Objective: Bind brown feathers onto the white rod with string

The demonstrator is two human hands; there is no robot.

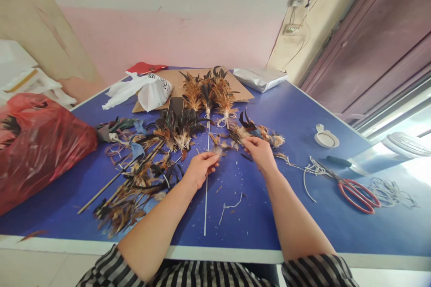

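My left hand [202,168] is closed in a pinch on a small fluffy feather [218,151], above a thin pale stick lying on the table [205,206]. To its right, my right hand [261,152] has its fingertips pressed together at the edge of a pile of loose feathers [239,133]; what is between them is hard to make out. Bundles of brown and black feathers [225,94], tied with string, lie at the far middle. Darker feather bunches [182,125] rest just beyond my left hand. A short piece of string [231,206] lies between my forearms.
At the left are a red plastic bag [40,143], sticks with feathers [107,188] and cloth scraps [136,149]. Red-handled scissors [358,195], a knife [346,163], string [392,193] and a small round container [326,138] lie right. Cardboard [244,92] and a phone [176,105] are farther back.
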